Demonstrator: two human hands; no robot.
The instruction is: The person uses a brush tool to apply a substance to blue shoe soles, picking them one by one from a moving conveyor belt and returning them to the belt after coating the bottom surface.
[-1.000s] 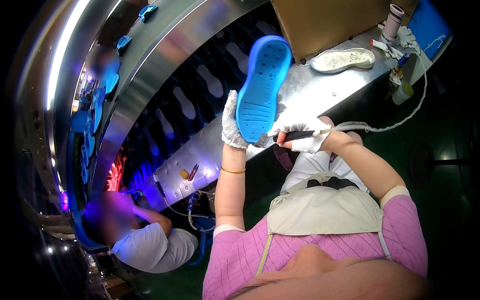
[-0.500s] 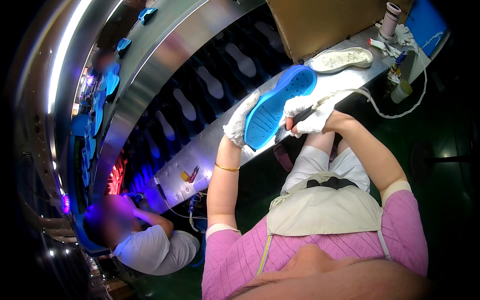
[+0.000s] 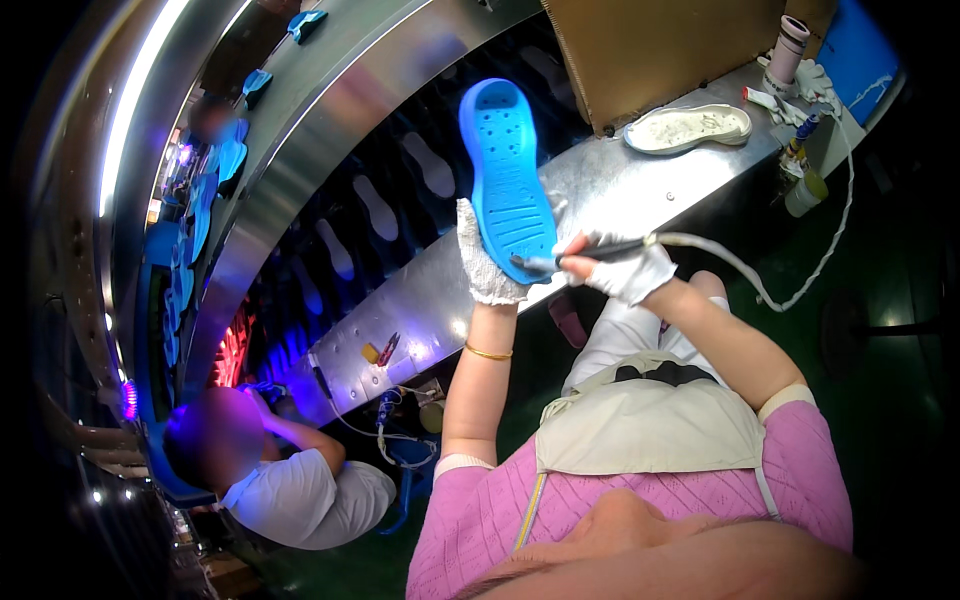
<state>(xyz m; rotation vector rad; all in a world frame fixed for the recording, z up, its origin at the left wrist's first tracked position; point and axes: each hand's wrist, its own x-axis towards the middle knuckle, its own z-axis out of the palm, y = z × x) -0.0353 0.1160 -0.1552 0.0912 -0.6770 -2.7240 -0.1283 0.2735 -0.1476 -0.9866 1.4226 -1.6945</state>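
Head view: left hand (image 3: pixel 486 268) grips blue sole (image 3: pixel 506 180), long axis pointing away; right hand (image 3: pixel 630 272) clasps tool (image 3: pixel 622 247).

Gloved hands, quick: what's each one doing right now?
Left hand: closed, holding the blue shoe sole.
Right hand: closed, holding the black tool.

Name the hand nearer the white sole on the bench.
Right. The right hand, gripping a black-handled tool, is below the white sole in the picture; the left hand is farther off, lower left, holding the blue sole.
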